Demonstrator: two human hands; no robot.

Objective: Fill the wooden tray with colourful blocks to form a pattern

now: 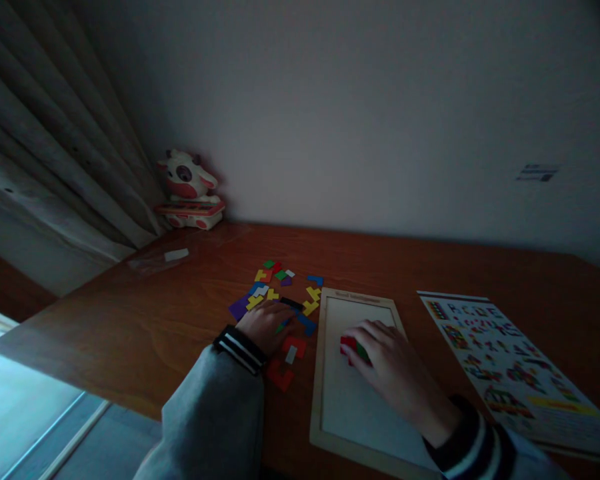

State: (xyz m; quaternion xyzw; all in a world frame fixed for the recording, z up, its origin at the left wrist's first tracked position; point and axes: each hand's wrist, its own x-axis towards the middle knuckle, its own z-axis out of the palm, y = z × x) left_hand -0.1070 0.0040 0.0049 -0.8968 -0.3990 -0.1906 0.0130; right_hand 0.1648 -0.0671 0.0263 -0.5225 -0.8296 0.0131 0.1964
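Over the wooden-framed tray (317, 400) my right hand (384, 350) has its fingers closed around a red piece (349, 343), with a green piece (363, 352) beside it, partly covered by the fingers. My left hand (267, 325) rests among the loose coloured pieces left of the tray, close to a blue piece (306, 324) and a black piece (291, 303). A bit of green shows under its fingers; whether they grip it is unclear. Nearer me lie red pieces (280, 375) with a small white one (291, 354).
A printed sheet of coloured figures (510, 367) lies right of the tray. At the back left stands a cow-shaped toy (187, 190), with clear plastic with a white label (176, 255) in front. A curtain (55, 127) hangs at left, and the table's left edge slopes toward me.
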